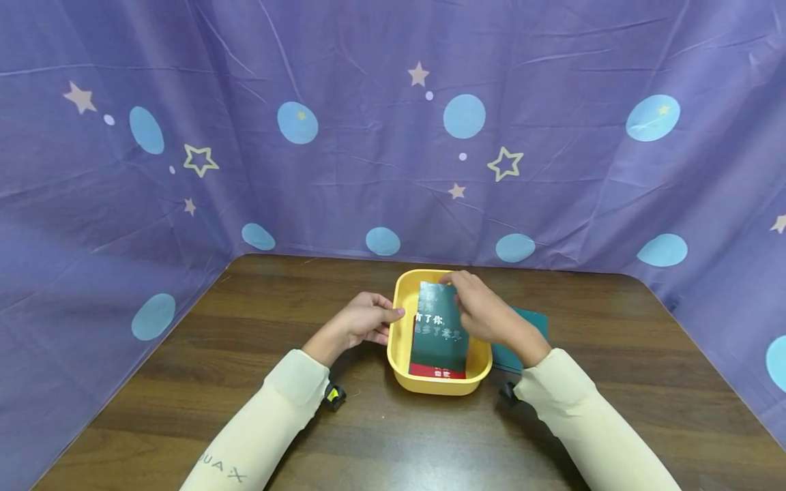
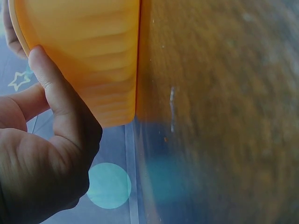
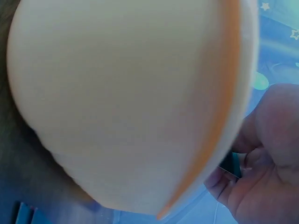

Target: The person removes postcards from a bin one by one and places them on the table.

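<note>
A yellow plastic basin [image 1: 439, 386] sits on the table in front of me. My left hand [image 1: 366, 319] holds its left side, with the thumb over the rim and the other fingers along the outer wall. In the left wrist view that thumb [image 2: 46, 70] lies against the ribbed yellow side. A dark green card [image 1: 439, 341] with white lettering is in the basin, pinched along its right edge by my right hand [image 1: 482, 307]. The right wrist view shows a dark green edge [image 3: 231, 164] between the fingers. Under this card a red card [image 1: 430, 371] with white lettering peeks out.
More teal-green cards [image 1: 535, 320] lie on the wooden table [image 1: 295, 286] right of the basin, partly hidden beneath my right forearm. A purple curtain [image 1: 368, 184] with stars and blue dots hangs behind the table's far edge.
</note>
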`<move>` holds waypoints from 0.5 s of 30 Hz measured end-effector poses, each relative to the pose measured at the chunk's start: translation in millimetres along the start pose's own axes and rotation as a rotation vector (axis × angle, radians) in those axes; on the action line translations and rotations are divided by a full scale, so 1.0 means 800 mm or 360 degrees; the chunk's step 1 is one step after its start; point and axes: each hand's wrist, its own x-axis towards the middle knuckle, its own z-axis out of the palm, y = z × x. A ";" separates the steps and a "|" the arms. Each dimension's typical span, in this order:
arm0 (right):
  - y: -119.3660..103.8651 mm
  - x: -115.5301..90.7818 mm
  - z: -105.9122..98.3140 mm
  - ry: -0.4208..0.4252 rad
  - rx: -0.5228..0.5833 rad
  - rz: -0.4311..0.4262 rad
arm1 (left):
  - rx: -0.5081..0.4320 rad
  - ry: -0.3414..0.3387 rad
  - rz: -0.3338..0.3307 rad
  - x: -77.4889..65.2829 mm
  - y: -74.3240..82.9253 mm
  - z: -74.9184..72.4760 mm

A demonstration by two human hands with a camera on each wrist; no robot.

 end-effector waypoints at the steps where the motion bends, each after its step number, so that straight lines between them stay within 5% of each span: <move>1: -0.001 0.000 -0.001 0.0004 0.0016 0.0003 | -0.0001 -0.0001 0.0001 0.000 0.000 0.000; 15: -0.015 -0.008 -0.045 0.0210 0.0080 -0.0084 | -0.0011 0.0014 -0.0015 -0.001 0.002 0.001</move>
